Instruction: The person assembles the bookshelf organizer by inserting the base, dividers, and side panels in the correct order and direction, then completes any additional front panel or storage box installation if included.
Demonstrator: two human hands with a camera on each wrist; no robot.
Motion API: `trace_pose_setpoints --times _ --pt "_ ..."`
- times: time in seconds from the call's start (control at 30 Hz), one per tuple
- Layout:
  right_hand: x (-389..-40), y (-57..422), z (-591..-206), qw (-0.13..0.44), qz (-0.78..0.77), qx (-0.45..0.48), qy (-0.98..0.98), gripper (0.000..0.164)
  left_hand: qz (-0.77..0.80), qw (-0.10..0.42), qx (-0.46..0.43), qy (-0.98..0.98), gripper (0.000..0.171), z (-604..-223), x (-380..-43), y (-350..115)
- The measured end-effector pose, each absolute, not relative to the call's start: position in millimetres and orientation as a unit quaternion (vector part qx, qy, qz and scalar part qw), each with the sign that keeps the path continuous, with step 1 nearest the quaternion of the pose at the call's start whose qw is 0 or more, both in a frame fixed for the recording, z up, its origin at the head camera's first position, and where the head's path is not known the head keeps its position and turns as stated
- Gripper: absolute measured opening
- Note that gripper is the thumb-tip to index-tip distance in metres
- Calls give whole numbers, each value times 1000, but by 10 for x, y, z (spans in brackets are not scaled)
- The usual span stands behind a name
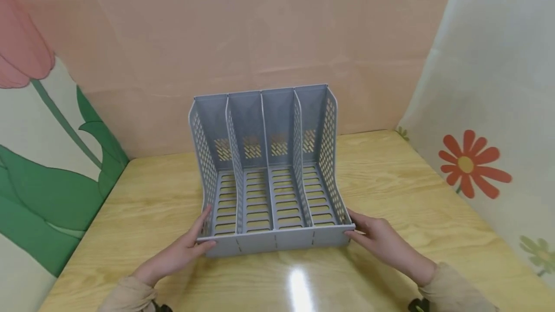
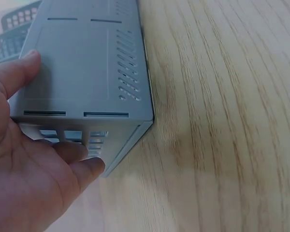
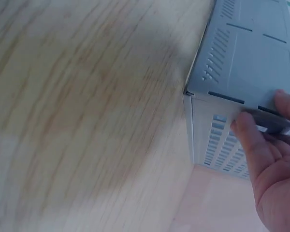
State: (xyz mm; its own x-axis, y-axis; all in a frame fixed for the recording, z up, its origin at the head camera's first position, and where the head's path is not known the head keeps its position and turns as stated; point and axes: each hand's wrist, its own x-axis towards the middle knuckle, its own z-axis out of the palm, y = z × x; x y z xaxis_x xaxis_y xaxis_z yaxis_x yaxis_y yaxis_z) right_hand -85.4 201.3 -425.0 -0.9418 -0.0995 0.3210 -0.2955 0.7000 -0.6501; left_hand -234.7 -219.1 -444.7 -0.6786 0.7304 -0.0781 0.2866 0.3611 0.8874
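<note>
A grey plastic file rack (image 1: 275, 242) stands upright on the wooden table, its open side toward me. Thin perforated dividers split it into several upright slots, and its floor is slotted. At the front left corner my left hand (image 1: 175, 256) grips it, thumb on the front panel and fingers along the side wall. My right hand (image 1: 386, 244) holds the front right corner in a similar way. In the left wrist view the thumb presses the front panel (image 2: 72, 63) while fingers touch the perforated side. The right wrist view shows fingers on the perforated side wall (image 3: 222, 145).
The light wooden table (image 1: 151, 196) reaches back to a pinkish cloth wall (image 1: 173, 37). A floral sheet with a red flower (image 1: 466, 163) hangs on the right. On the left is a sheet with a large pink tulip (image 1: 21, 42) and green leaves.
</note>
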Motion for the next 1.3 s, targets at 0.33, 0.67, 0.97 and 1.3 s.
trace_pose_setpoints --times 0.33,0.67,0.97,1.3 --pt "-840 2038 -4273 134 319 125 -930 73 501 195 281 794 91 -4480 -2257 -2177" --pt "-896 2030 -4422 91 469 168 -862 98 540 207 274 768 96 -4500 -2232 -2156" --pt "-1183 2163 -4500 105 538 195 -814 85 548 156 290 769 85 -4596 -2462 -2079" --pt "-1548 2307 -4495 99 496 110 -856 70 569 151 330 738 91 -4658 -2875 -1805"
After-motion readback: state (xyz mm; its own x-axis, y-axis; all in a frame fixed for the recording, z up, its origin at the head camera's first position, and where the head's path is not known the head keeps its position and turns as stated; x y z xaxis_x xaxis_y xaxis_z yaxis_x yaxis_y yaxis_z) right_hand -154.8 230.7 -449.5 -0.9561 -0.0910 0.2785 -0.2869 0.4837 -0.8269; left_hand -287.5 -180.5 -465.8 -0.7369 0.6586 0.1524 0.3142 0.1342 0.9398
